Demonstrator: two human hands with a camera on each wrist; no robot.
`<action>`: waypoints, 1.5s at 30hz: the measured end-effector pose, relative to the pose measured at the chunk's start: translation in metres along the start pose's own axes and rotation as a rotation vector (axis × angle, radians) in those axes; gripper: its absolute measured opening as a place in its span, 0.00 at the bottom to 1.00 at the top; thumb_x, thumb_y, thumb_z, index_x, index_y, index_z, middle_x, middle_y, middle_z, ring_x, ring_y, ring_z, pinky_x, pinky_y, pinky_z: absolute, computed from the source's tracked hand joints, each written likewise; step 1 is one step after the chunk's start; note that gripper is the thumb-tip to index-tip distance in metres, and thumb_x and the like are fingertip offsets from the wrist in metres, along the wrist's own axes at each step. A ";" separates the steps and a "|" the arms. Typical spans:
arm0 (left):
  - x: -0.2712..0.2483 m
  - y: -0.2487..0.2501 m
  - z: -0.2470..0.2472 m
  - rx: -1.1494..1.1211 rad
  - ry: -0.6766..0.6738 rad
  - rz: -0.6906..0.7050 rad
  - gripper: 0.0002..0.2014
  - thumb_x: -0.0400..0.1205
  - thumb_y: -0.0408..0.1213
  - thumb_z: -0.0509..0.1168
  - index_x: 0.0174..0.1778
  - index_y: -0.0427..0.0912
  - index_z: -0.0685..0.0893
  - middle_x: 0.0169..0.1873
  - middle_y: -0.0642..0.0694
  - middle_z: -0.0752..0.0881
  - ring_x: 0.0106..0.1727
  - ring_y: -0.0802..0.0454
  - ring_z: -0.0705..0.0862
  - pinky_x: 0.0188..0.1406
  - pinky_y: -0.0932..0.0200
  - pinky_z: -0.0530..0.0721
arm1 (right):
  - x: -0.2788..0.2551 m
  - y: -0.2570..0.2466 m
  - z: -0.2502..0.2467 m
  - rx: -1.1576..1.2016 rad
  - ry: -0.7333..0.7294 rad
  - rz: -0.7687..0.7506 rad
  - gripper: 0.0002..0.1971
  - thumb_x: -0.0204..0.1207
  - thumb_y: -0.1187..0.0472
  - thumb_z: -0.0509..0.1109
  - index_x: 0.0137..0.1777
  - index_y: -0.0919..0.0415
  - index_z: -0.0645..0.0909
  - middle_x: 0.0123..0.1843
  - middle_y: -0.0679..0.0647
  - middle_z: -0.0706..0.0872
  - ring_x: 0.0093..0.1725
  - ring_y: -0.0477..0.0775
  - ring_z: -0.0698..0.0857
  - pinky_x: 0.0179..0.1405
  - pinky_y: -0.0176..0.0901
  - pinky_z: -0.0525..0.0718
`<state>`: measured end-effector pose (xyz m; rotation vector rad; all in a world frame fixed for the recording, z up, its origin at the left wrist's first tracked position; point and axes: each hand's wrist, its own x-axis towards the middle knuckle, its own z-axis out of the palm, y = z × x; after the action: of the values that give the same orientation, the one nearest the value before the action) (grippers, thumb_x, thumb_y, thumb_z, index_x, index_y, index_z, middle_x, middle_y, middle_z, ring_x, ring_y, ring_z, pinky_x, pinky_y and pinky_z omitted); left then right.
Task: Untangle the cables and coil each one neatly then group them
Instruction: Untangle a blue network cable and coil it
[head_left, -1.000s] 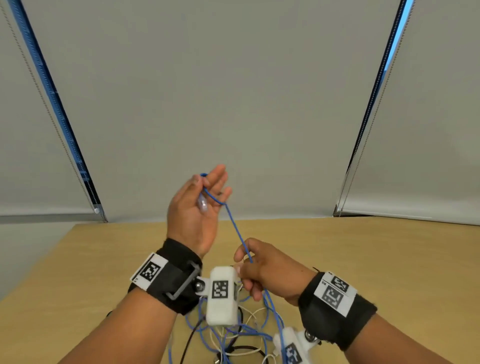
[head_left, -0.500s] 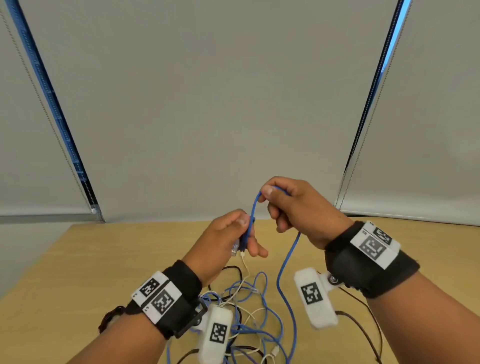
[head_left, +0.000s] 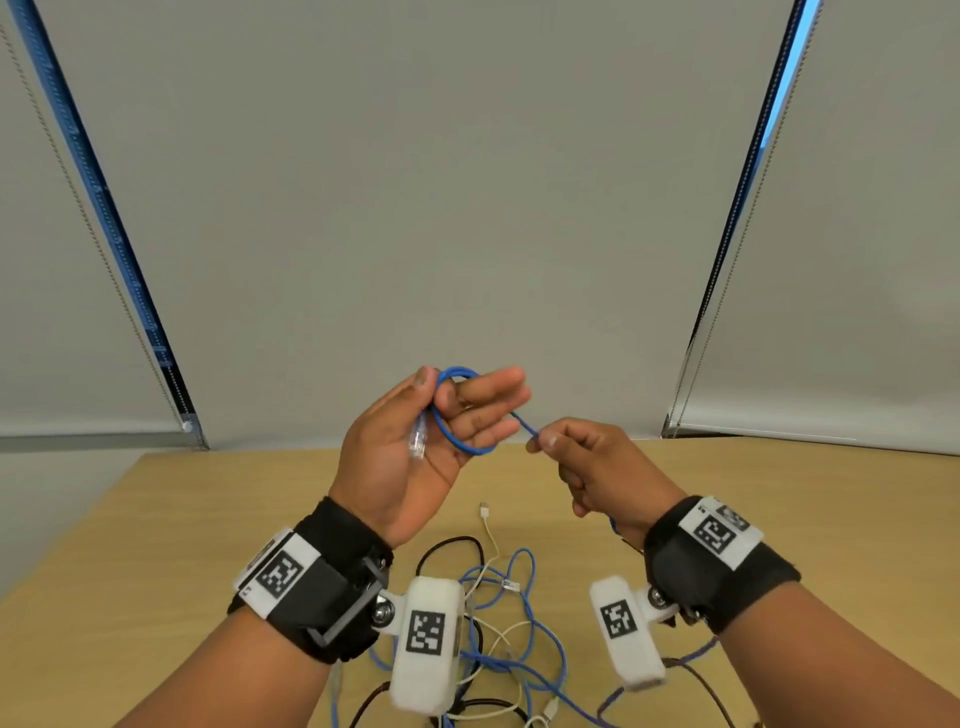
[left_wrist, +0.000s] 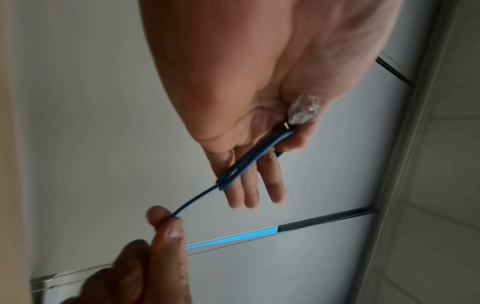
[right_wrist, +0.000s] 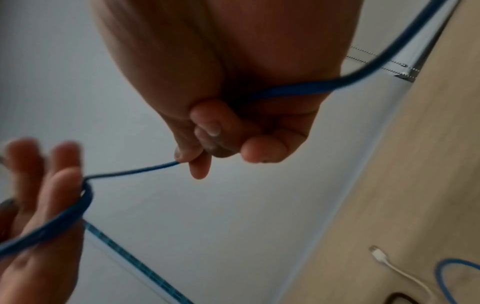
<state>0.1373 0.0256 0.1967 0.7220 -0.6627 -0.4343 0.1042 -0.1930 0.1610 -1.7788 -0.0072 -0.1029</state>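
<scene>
My left hand (head_left: 462, 410) is raised palm toward me with its fingers nearly straight. A blue cable (head_left: 457, 447) makes a small loop around those fingers, and the thumb pins it. Its clear connector (head_left: 417, 447) lies on the palm. In the left wrist view the loop (left_wrist: 249, 162) crosses the fingers and the connector (left_wrist: 303, 111) sits by the thumb. My right hand (head_left: 543, 441) pinches the same cable just right of the loop; the cable runs through that fist and down to the tangle (head_left: 498, 623) on the table. The right wrist view shows this pinch (right_wrist: 192, 162).
A wooden table (head_left: 156, 519) lies below both hands. The pile on it mixes blue, white (head_left: 488, 525) and black (head_left: 447, 545) cables; a brown one (head_left: 696, 675) trails to the right. Grey roller blinds fill the background.
The left hand rose and turned palm up with a loop of blue cable now round its fingers. The right hand dropped from above to the right, still pinching the cable.
</scene>
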 end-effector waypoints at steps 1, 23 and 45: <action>0.002 0.001 -0.002 0.001 0.028 0.019 0.17 0.91 0.45 0.54 0.41 0.38 0.76 0.72 0.23 0.80 0.75 0.26 0.79 0.74 0.34 0.79 | -0.003 0.004 0.005 -0.031 -0.017 -0.002 0.12 0.87 0.54 0.65 0.47 0.52 0.89 0.24 0.47 0.66 0.24 0.49 0.64 0.24 0.42 0.72; -0.014 -0.037 -0.015 0.437 0.093 -0.331 0.16 0.91 0.41 0.58 0.45 0.35 0.83 0.23 0.44 0.74 0.26 0.46 0.79 0.61 0.34 0.87 | -0.010 -0.037 0.013 -0.237 -0.095 -0.212 0.10 0.77 0.57 0.78 0.44 0.52 0.77 0.50 0.52 0.90 0.26 0.51 0.84 0.24 0.44 0.81; -0.019 -0.040 -0.002 -0.271 0.170 -0.096 0.19 0.88 0.47 0.57 0.35 0.42 0.80 0.59 0.30 0.90 0.65 0.33 0.88 0.68 0.40 0.85 | -0.007 0.018 0.026 0.071 -0.301 0.002 0.09 0.84 0.63 0.70 0.54 0.72 0.81 0.38 0.60 0.88 0.33 0.54 0.84 0.39 0.43 0.85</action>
<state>0.1198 0.0100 0.1587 0.5276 -0.4010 -0.5329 0.0997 -0.1710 0.1372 -1.7083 -0.2236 0.1657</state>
